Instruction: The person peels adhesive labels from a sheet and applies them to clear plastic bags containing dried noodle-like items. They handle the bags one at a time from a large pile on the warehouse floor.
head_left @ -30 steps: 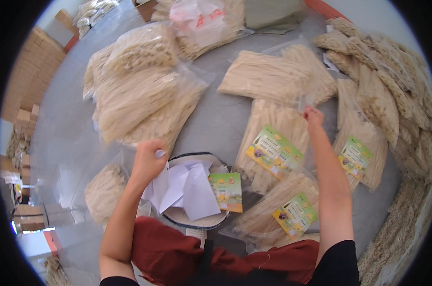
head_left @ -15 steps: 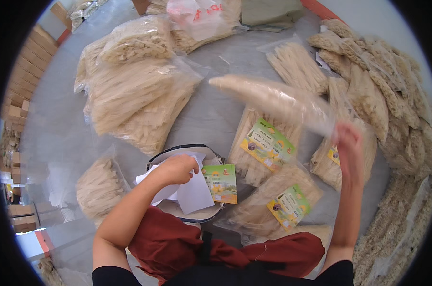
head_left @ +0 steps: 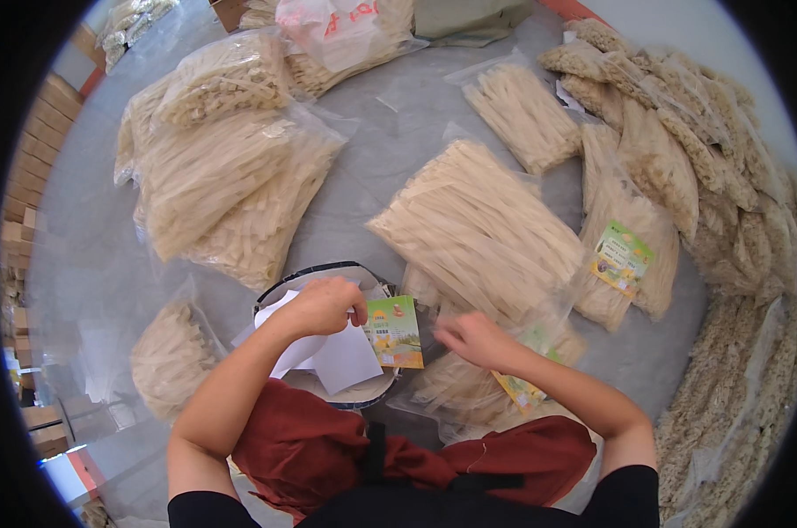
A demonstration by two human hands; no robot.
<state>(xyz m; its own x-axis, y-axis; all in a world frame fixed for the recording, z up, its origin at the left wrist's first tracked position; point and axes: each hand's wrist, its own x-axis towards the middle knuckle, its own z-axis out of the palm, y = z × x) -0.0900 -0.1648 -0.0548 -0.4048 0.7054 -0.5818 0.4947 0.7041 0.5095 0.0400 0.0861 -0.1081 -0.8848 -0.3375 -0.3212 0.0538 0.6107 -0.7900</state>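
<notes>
On the far left, stacked bags (head_left: 218, 167) of pale strips lie on the floor (head_left: 350, 189); nearer you is a small bag (head_left: 171, 363) of the same. Right of it, your dark-rimmed container (head_left: 315, 270) holds loose white papers (head_left: 350, 361), with a green card (head_left: 398, 330) at its right side. Your left hand (head_left: 331, 305) is over the papers, fingers curled; whether it pinches a sheet, you cannot tell. Your right hand (head_left: 471, 340), blurred, bends its fingers above the near bag (head_left: 447, 387); its grip cannot be told either. Just beyond, the large bag (head_left: 482, 229) of long strips lies across other bags. Expect some weight, slippery film and strips that may snap: support it underneath, towards both ends. Farther right, a labelled bag (head_left: 618, 207) lies beside heaped bags (head_left: 658, 150).
</notes>
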